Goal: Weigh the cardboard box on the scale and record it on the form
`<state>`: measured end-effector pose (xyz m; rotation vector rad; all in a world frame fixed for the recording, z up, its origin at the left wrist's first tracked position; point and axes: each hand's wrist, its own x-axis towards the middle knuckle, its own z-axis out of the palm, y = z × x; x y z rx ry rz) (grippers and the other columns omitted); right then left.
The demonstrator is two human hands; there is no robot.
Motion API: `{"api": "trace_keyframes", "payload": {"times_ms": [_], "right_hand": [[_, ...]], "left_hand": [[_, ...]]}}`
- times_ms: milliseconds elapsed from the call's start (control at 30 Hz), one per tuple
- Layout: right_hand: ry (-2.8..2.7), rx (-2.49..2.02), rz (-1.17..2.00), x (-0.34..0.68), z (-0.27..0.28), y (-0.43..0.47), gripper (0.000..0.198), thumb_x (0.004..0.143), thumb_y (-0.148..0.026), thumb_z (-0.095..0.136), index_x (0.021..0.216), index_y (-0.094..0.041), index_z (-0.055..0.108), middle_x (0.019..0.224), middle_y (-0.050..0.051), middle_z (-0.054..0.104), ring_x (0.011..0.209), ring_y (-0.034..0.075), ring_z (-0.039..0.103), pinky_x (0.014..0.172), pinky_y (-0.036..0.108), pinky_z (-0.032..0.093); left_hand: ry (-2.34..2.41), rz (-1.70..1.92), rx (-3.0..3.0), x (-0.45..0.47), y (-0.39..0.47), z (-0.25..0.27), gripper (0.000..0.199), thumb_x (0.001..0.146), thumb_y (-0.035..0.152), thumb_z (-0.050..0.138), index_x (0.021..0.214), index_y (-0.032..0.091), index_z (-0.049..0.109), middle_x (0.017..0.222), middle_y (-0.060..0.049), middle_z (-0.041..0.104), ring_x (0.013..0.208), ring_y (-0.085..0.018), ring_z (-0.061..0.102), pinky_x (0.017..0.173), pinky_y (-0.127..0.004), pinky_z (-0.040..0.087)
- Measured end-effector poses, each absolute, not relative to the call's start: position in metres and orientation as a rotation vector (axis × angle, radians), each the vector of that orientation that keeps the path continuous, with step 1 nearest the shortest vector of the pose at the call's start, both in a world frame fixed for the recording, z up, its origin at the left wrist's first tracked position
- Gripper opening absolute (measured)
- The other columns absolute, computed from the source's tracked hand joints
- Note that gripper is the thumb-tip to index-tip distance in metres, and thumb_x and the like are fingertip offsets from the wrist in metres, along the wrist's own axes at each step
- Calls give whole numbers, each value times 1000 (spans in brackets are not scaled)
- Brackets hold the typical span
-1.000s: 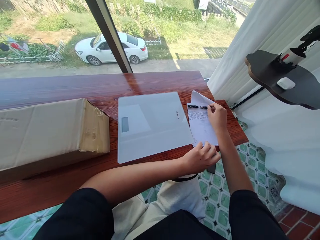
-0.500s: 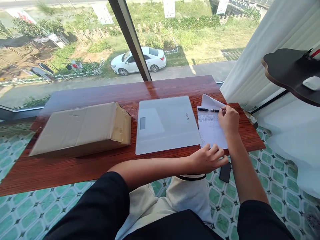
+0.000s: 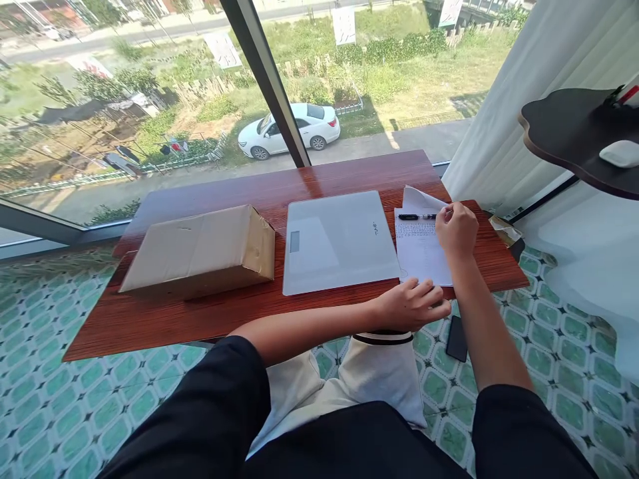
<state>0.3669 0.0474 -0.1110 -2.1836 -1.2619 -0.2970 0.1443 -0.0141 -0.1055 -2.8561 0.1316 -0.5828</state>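
A black pen (image 3: 410,217) lies level across the top of a handwritten sheet of paper (image 3: 422,256). My right hand (image 3: 456,229) is closed at the pen's right end, pinching it between thumb and fingers; the fingertips are partly hidden. Below the paper, at the table's front edge, my left hand (image 3: 412,304) rests with its fingers loosely apart and nothing visible in them. A flat white glass scale (image 3: 339,246) with a small grey display lies just left of the paper.
On the left of the reddish wooden table (image 3: 164,330) sits a closed cardboard box (image 3: 200,249). A dark phone (image 3: 456,339) is below the table edge. At the right, a dark shelf (image 3: 559,126) carries a white object (image 3: 620,154) beside a pale curtain (image 3: 492,126).
The camera view has shifted slightly, showing more floor at the left. Both hands keep nearly the same places by the paper, and the pen stays across its top.
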Motion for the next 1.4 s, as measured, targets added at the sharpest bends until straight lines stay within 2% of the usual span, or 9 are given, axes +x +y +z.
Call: {"api": "trace_keyframes", "payload": {"times_ms": [167, 300, 400, 633, 867, 1033, 1200, 1300, 1400], "right_hand": [[-1308, -2104, -353, 366, -110, 48, 16, 93, -24, 42, 83, -18, 53, 81, 12, 63, 82, 27, 59, 80, 39, 44], [-1315, -2060, -342, 364, -106, 47, 17, 93, -25, 40, 77, -21, 44, 75, 10, 59, 76, 26, 55, 76, 38, 41], [-1310, -2059, -337, 362, -102, 46, 18, 91, -25, 40, 73, -23, 38, 72, 10, 56, 74, 25, 54, 75, 38, 39], [-1317, -2075, -360, 366, -103, 45, 21, 92, -26, 37, 71, -23, 33, 71, 11, 54, 72, 25, 52, 71, 36, 37], [-1345, -2045, -430, 372, -108, 43, 20, 91, -29, 39, 72, -22, 40, 71, 11, 56, 72, 25, 53, 71, 37, 38], [-1329, -2051, -448, 375, -108, 40, 17, 90, -28, 40, 75, -21, 46, 74, 12, 57, 77, 27, 55, 76, 40, 41], [-1459, -2011, -512, 371, -103, 39, 21, 92, -32, 35, 74, -23, 41, 71, 11, 54, 75, 27, 53, 76, 41, 41], [-1563, -2009, -543, 367, -92, 37, 22, 93, -33, 36, 74, -24, 39, 71, 11, 54, 75, 27, 53, 76, 40, 41], [-1579, -1995, -498, 353, -75, 36, 22, 93, -36, 40, 77, -23, 45, 74, 11, 57, 77, 27, 54, 78, 41, 43]], "left_hand": [[234, -688, -2772, 119, -10, -99, 24, 97, 24, 48, 120, 20, 56, 102, -7, 65, 94, -17, 60, 79, -32, 43], [109, -839, -2713, 81, -5, -89, 18, 97, 29, 54, 112, 21, 58, 98, -3, 68, 97, -14, 64, 89, -30, 50], [-21, -886, -2670, 46, -1, -79, 16, 92, 25, 62, 107, 21, 59, 98, -2, 70, 98, -13, 66, 92, -28, 53], [-208, -869, -2540, -38, 14, -64, 25, 86, 15, 64, 106, 26, 54, 92, 3, 72, 88, -11, 69, 84, -27, 58], [-313, -842, -2423, -109, 26, -57, 30, 80, 8, 66, 102, 28, 58, 78, 6, 68, 68, -9, 63, 72, -22, 55], [-469, -846, -2316, -160, 34, -66, 27, 77, 13, 67, 98, 29, 59, 75, 5, 70, 66, -11, 64, 67, -25, 54], [-967, -778, -2271, -209, 37, -82, 15, 70, 18, 64, 80, 27, 59, 67, 3, 69, 59, -14, 62, 60, -29, 52], [-1149, -864, -2142, -234, 38, -85, 11, 66, 22, 64, 75, 26, 58, 64, 1, 67, 59, -16, 61, 60, -31, 51], [-1294, -1000, -1916, -255, 41, -83, 12, 65, 31, 61, 71, 25, 52, 62, 0, 65, 58, -16, 58, 61, -33, 48]]}}
